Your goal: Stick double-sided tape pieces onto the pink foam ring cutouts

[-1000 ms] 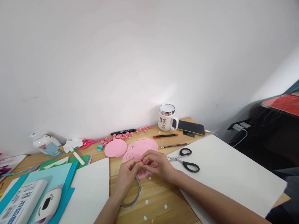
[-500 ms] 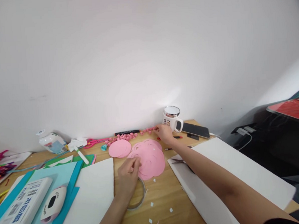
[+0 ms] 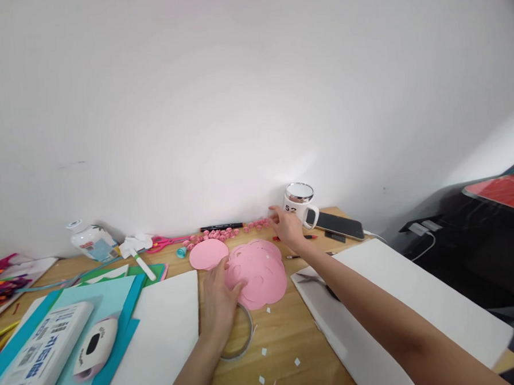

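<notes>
My left hand point(image 3: 219, 295) is open, thumb and fingers apart, at the left edge of a pile of cut pink paper sheets point(image 3: 261, 272). A stack of pink paper circles point(image 3: 208, 254) lies just beyond it, and a roll of tape point(image 3: 250, 331) sits partly under the hand. Reaching to the back of the desk, my right hand point(image 3: 288, 228) has its fingers apart with nothing visible in them. It is beside the white mug point(image 3: 299, 204) and the row of small pink rolled pieces point(image 3: 256, 224). More such pink pieces point(image 3: 211, 235) lie to the left.
Scissors point(image 3: 311, 279) rest on a white board point(image 3: 417, 299) under my right forearm. A phone point(image 3: 338, 225) lies behind. To the left are a white bottle point(image 3: 91, 241), pink scissors point(image 3: 165, 242), coloured paper point(image 3: 111, 292) and a white-and-pink device point(image 3: 96, 347). Small white squares point(image 3: 297, 361) dot the desk.
My left hand has opened from a pinch and extended toward the pink paper. My right fingers have parted and lifted slightly from the small pink pieces. The view has shifted slightly.
</notes>
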Demonstrator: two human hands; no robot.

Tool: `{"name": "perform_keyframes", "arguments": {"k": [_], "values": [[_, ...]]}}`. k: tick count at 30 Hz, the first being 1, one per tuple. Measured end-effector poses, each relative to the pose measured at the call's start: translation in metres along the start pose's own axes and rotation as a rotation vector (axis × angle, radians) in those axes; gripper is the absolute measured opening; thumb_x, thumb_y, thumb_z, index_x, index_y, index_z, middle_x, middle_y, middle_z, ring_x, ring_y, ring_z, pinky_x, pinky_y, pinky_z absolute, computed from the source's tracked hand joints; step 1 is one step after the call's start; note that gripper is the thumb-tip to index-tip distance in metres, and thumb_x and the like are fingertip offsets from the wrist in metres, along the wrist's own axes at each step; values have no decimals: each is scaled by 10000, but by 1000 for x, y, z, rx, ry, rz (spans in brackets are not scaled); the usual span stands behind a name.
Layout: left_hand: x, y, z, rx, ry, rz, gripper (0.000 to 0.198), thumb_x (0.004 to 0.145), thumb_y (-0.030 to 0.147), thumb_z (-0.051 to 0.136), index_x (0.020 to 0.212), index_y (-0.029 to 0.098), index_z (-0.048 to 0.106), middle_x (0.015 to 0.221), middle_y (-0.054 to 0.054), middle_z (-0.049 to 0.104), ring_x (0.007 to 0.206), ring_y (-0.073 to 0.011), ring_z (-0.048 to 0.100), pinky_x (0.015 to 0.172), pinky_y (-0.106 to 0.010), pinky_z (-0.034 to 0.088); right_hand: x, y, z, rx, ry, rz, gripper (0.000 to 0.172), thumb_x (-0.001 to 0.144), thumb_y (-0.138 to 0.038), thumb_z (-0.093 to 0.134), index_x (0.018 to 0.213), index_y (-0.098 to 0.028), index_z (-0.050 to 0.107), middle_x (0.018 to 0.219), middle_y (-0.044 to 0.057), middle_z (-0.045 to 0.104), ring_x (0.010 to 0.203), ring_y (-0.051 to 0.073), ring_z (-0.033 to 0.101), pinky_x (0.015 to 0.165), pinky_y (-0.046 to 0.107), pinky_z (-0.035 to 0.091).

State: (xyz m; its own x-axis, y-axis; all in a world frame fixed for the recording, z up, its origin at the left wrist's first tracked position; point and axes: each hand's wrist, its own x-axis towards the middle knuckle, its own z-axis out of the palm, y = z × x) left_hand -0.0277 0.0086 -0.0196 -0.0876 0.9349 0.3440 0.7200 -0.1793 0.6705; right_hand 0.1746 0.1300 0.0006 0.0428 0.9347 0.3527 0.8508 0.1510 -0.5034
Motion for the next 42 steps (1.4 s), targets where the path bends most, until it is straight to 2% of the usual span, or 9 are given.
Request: {"name": "perform_keyframes", "arguments": {"k": [4, 6, 9, 17, 24, 30, 35, 39, 42], "values": [[1, 6, -2, 88, -52, -6, 555, 598, 276, 719, 1109, 178, 525, 1074, -106, 597, 1029, -311, 505, 858, -434, 375, -25, -19, -14, 488, 226, -123, 529, 847, -279, 436, 1319, -137, 244, 908, 81, 637, 648, 141, 592, 564, 253, 467], [1, 9, -3, 109, -67, 13, 540, 583, 269, 734, 1078, 171, 544, 1074, -113, 595, 1023, -311, 501, 856, -428, 373, -45, -27, -20, 523, 223, -278, 424, 840, -277, 447, 1241, -163, 369, 872, 65, 634, 627, 130, 575, 550, 241, 458], [1, 11, -4, 103, -104, 91, 401, 585, 266, 738, 951, 196, 591, 1028, -82, 610, 1005, -292, 494, 866, -415, 365, -77, -32, -20, 439, 35, -467, 155, 834, -235, 460, 914, -189, 585, 705, 24, 633, 582, 114, 554, 553, 226, 431], [1, 7, 0, 32, -131, 81, 367, 641, 137, 668, 991, 181, 571, 886, -58, 653, 915, -249, 540, 828, -392, 403, -113, -24, 12, 611, -117, -276, 204, 840, -299, 466, 761, -166, 599, 574, 11, 617, 496, 99, 531, 503, 205, 423], [1, 3, 5, -66, -25, 53, 331, 713, 216, 610, 1035, 179, 543, 941, -78, 640, 872, -231, 588, 797, -397, 445, -104, -21, 16, 1042, -286, 59, 319, 794, -420, 521, 999, -178, 487, 681, 13, 612, 508, 125, 588, 480, 254, 490], [-2, 5, 3, 7, 21, 443, 210, 813, 241, 525, 1014, 220, 583, 999, -64, 644, 1011, -236, 536, 886, -448, 376, -98, -25, 7, 1388, -467, 197, 475, 732, -462, 597, 1086, -191, 433, 719, 22, 645, 624, 162, 642, 647, 349, 527], [-2, 13, 0, 46, 8, 693, 218, 804, 189, 547, 1001, 259, 610, 1057, -33, 640, 1136, -236, 455, 1004, -511, 229, -97, -22, 3, 1425, -466, 213, 499, 659, -347, 702, 1085, -183, 502, 783, 27, 670, 709, 168, 639, 685, 310, 501], [-3, 17, -4, -125, 229, 331, 322, 776, 274, 585, 1086, 189, 573, 1147, -103, 556, 1074, -224, 492, 914, -391, 391, -95, -19, 5, 1457, -353, 243, 544, 619, -333, 728, 1096, -175, 518, 819, 38, 685, 703, 172, 636, 678, 305, 494], [-1, 18, -5, -232, 86, 13, 339, 732, 351, 616, 1021, 173, 614, 887, -68, 663, 829, -211, 595, 768, -343, 465, -95, -19, 6, 1486, -316, 253, 527, 618, -320, 730, 1082, -169, 531, 848, 48, 685, 717, 177, 636, 688, 311, 495]]}}
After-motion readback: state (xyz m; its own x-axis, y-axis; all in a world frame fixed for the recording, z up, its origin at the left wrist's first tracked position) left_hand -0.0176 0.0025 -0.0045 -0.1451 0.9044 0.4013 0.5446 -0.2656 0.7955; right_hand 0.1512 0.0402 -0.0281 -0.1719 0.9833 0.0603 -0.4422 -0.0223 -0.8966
